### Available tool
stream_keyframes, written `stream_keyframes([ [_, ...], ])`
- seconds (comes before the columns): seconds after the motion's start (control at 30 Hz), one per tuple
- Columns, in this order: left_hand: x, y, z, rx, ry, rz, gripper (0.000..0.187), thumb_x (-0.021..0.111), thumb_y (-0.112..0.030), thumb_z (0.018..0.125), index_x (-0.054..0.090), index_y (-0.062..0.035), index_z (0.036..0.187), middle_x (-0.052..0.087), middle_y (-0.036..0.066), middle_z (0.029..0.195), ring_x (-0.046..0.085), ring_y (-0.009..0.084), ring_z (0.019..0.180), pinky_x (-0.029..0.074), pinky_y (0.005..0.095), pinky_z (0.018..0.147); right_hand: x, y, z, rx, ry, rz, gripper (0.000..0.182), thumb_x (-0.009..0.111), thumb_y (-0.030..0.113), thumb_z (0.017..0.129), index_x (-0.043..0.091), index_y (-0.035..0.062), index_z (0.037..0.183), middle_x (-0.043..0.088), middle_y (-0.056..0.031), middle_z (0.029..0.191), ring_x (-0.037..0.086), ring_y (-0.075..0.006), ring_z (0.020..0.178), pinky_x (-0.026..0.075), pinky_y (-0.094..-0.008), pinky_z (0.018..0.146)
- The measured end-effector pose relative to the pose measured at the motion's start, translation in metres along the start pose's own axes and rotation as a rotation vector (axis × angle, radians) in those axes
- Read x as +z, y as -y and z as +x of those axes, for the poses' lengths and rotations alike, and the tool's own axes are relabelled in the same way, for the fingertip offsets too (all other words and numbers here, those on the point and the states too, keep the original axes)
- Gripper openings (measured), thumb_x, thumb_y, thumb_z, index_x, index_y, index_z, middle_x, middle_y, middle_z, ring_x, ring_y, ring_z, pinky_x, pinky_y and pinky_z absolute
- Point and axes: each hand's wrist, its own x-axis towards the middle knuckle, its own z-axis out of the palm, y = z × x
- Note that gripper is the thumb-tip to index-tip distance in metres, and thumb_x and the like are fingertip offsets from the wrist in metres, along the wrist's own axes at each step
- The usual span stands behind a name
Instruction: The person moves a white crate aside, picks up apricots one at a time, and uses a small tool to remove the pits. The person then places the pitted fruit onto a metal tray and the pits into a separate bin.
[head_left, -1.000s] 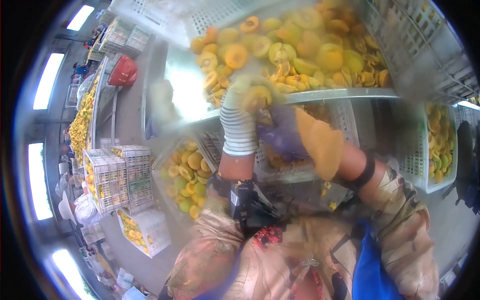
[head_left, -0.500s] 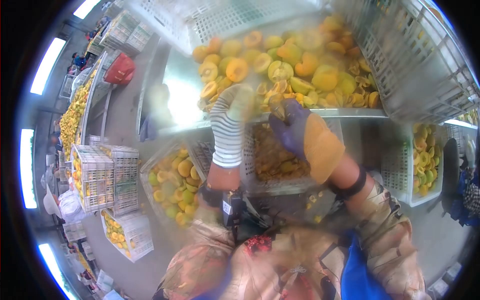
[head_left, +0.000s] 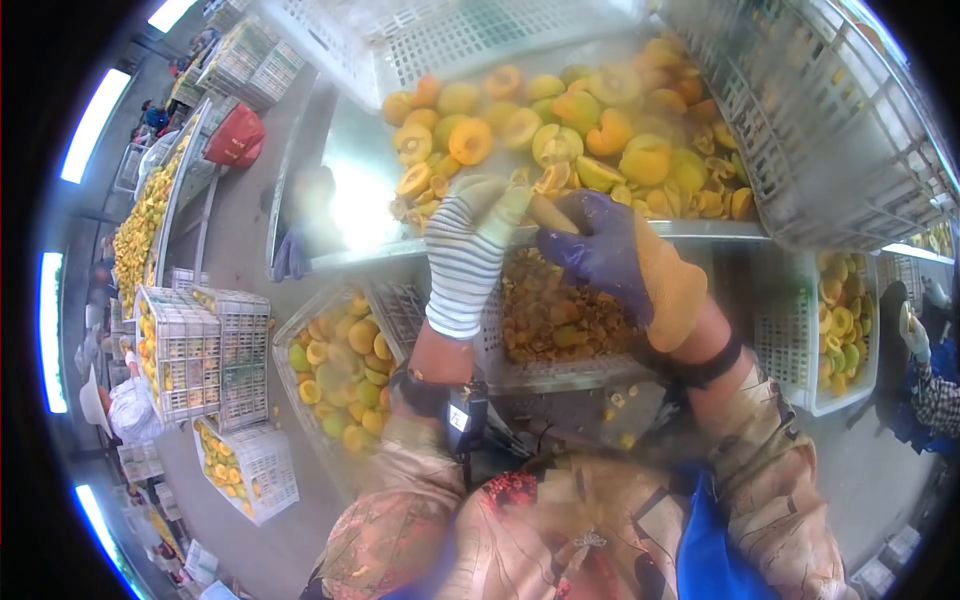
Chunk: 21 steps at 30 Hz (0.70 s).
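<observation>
In the head view, the two gloved hands meet near the middle of the frame, close together at the front rim of a metal sorting table (head_left: pixel 680 229). The left hand (head_left: pixel 472 240), in a striped glove with pale fingertips, bends its fingers toward the right one; whether it grips anything cannot be told, as the fingers are blurred. The right hand (head_left: pixel 600 245), in a purple glove with an orange cuff, pinches a tan piece (head_left: pixel 551 214) between thumb and fingers, just right of the left fingertips; fruit or tool handle, it is too indistinct to say. Beyond them, across the upper middle, lie yellow peaches (head_left: pixel 650 158), many halved. A white plastic crate (head_left: pixel 470 45) stands at the top and a grated crate (head_left: pixel 810 120) at upper right. Directly below the hands, brownish scraps (head_left: pixel 565 315) lie in a scrap crate (head_left: pixel 570 379). More peaches fill a left-hand crate (head_left: pixel 398 312) and a right-hand crate (head_left: pixel 783 345). At upper left are a red bag (head_left: pixel 236 136) and a long table heaped with fruit; below it, stacked crates (head_left: pixel 240 350). At the right edge shows a co-worker's gloved hand (head_left: pixel 915 338) with a checked sleeve (head_left: pixel 938 395).
</observation>
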Motion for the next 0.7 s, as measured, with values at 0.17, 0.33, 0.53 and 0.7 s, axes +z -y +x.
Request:
stream_keyframes([
  [0.17, 0.001, 0.000, -0.002, 0.131, 0.029, 0.109, 0.027, 0.076, -0.024, 0.083, 0.071, 0.0013, 0.091, 0.066, 0.008, 0.090, 0.060, 0.0168, 0.081, 0.048, 0.0299, 0.074, -0.003, -0.007, 0.007, -0.102, -0.050, -0.265, 0.024, 0.058, 0.017, 0.088, 0.061, -0.0016, 0.103, 0.065, -0.0167, 0.078, 0.066, -0.0198, 0.073, 0.051, -0.0340, 0.064],
  [0.33, 0.002, 0.003, -0.004, 0.167, 0.017, 0.221, 0.029, 0.068, -0.026, 0.091, 0.071, 0.0026, 0.097, 0.067, 0.006, 0.092, 0.060, 0.0133, 0.083, 0.048, 0.0268, 0.077, -0.005, -0.002, 0.002, 0.047, 0.006, -0.119, 0.022, 0.056, 0.017, 0.088, 0.061, 0.0012, 0.102, 0.065, -0.0212, 0.083, 0.066, -0.0333, 0.078, 0.051, -0.0395, 0.067],
  [0.53, -0.002, 0.006, -0.004, -0.116, 0.008, -0.120, 0.028, 0.070, -0.026, 0.089, 0.071, 0.0016, 0.092, 0.070, 0.008, 0.086, 0.062, 0.0143, 0.079, 0.048, 0.0295, 0.074, 0.002, -0.012, 0.005, -0.286, -0.146, -0.616, 0.020, 0.056, 0.021, 0.091, 0.060, 0.0052, 0.102, 0.064, -0.0203, 0.094, 0.062, -0.0406, 0.089, 0.050, -0.0443, 0.075],
  [0.7, -0.012, 0.004, 0.000, -0.259, 0.085, -0.305, 0.030, 0.068, -0.028, 0.091, 0.071, 0.0002, 0.101, 0.071, 0.006, 0.091, 0.064, 0.0109, 0.082, 0.051, 0.0249, 0.076, 0.007, -0.011, 0.005, -0.274, -0.134, -0.762, 0.023, 0.056, 0.022, 0.092, 0.059, 0.0072, 0.109, 0.063, -0.0185, 0.101, 0.061, -0.0392, 0.094, 0.049, -0.0444, 0.080],
])
